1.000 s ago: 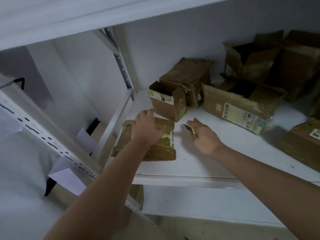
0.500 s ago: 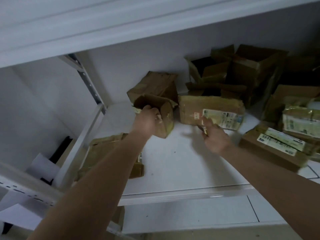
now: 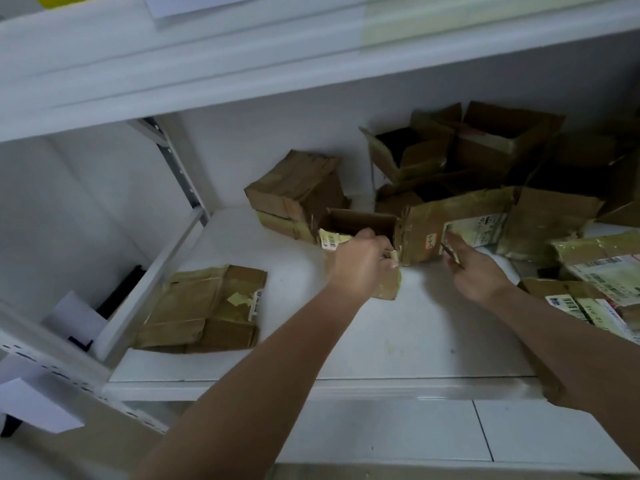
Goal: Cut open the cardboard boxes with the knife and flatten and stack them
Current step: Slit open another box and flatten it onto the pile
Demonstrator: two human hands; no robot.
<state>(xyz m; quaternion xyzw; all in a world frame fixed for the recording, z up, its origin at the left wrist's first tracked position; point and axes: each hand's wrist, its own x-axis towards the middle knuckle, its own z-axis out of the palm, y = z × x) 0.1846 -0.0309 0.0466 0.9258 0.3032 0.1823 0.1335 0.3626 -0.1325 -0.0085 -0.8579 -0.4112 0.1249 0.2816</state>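
Nearest us, the flattened stack (image 3: 204, 308) lies at the shelf (image 3: 398, 341) edge. Our left hand (image 3: 362, 268) clamps the small open box (image 3: 360, 237); our right hand (image 3: 474, 271) pinches the knife (image 3: 450, 252). Next, we judge, blade to its tape seam. More boxes (image 3: 485, 147) wait behind.

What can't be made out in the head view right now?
- Knife blade: small and blurred in the right hand.
- Front of the small open box: covered by the left hand.
- Label text on the long box: too small.
- Right-side boxes: cut off by the frame edge.
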